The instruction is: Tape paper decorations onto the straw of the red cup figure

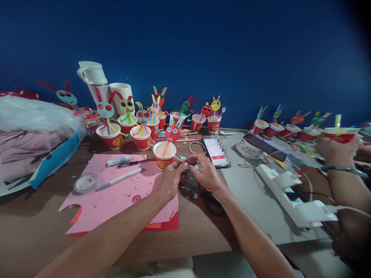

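My left hand (173, 178) and my right hand (204, 172) meet just right of a red and white paper cup (164, 157). Fingers of both are pinched together around something small and thin that I cannot make out. In the cup stands an orange stem with a red paper rabbit head (173, 133) with pale blue ears. Below my hands lies pink paper (121, 206), with a blue-and-white marker (119, 179), a black pen (131, 163), a glue stick (120, 160) and a tape roll (86, 183) on it. Dark-handled scissors (213, 203) lie partly under my right wrist.
Several cups with paper animal heads, such as this cup (109, 136), stand along the blue wall. Behind them are a white jug (92, 73) and stacked cups (121, 92). A phone (216, 152) and power strip (285, 200) lie rightward. Another person's hand (337, 148) holds a cup.
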`<state>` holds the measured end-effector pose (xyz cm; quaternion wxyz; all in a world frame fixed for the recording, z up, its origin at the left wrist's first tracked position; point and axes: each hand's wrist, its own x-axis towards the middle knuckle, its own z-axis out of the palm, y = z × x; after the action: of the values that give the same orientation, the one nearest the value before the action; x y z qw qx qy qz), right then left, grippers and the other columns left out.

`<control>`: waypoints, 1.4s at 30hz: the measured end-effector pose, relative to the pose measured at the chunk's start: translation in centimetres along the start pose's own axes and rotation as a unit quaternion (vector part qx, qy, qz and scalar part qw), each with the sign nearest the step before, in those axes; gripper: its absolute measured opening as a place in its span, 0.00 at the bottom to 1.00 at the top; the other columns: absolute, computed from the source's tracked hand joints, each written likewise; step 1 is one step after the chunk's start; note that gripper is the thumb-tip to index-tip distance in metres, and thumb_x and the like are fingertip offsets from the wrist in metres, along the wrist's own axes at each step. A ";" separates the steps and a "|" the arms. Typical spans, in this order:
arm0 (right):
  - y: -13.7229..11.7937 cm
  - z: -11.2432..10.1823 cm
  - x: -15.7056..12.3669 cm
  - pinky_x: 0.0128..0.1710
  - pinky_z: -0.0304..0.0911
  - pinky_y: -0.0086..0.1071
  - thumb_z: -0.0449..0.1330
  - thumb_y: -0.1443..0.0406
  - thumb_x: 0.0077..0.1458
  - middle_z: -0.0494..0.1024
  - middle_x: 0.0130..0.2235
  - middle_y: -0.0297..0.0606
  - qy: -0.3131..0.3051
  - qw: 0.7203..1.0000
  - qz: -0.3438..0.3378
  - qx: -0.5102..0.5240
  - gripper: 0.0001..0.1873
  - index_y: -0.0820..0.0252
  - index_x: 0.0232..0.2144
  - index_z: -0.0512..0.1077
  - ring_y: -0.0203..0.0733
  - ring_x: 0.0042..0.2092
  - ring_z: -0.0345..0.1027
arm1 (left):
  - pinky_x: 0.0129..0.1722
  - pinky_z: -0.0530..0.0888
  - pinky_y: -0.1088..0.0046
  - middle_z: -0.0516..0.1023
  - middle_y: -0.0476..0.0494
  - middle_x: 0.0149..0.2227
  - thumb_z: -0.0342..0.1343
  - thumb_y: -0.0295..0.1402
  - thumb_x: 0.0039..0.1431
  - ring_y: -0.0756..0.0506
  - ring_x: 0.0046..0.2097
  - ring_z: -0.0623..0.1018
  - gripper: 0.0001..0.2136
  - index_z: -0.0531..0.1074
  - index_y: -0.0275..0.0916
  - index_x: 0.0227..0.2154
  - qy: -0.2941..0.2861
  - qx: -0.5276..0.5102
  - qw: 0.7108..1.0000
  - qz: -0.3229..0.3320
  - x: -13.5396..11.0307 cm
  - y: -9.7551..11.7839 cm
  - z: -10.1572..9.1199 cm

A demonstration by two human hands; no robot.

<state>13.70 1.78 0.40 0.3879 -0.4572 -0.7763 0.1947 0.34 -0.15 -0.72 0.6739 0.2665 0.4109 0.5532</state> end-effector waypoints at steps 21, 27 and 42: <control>-0.4 -1.2 0.3 0.40 0.64 0.32 0.52 0.65 0.55 0.78 0.34 0.35 -0.019 0.996 0.036 0.077 0.11 0.59 0.34 0.74 0.40 0.36 0.70 | 0.23 0.67 0.80 0.72 0.49 0.22 0.60 0.28 0.44 0.52 0.23 0.71 0.02 0.74 0.35 0.24 0.018 -0.013 1.000 0.003 0.0 0.2 0.1; -0.6 -1.1 0.3 0.41 0.63 0.32 0.54 0.66 0.54 0.77 0.35 0.35 -0.029 0.997 0.018 0.072 0.09 0.59 0.33 0.74 0.40 0.38 0.70 | 0.24 0.67 0.78 0.72 0.50 0.20 0.60 0.29 0.45 0.52 0.22 0.70 0.03 0.73 0.36 0.25 0.010 -0.009 1.000 0.001 0.1 0.0 0.0; -0.4 -0.7 0.3 0.38 0.62 0.30 0.58 0.64 0.53 0.76 0.31 0.34 -0.019 0.997 0.031 0.062 0.05 0.59 0.32 0.73 0.38 0.35 0.69 | 0.25 0.67 0.78 0.71 0.50 0.21 0.61 0.29 0.42 0.53 0.23 0.70 0.05 0.73 0.34 0.25 0.002 -0.012 1.000 0.011 -0.1 0.0 -0.1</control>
<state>13.97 1.85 1.25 0.3945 -0.4525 -0.7552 0.2631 0.30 -0.22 -0.76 0.6702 0.2612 0.4028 0.5659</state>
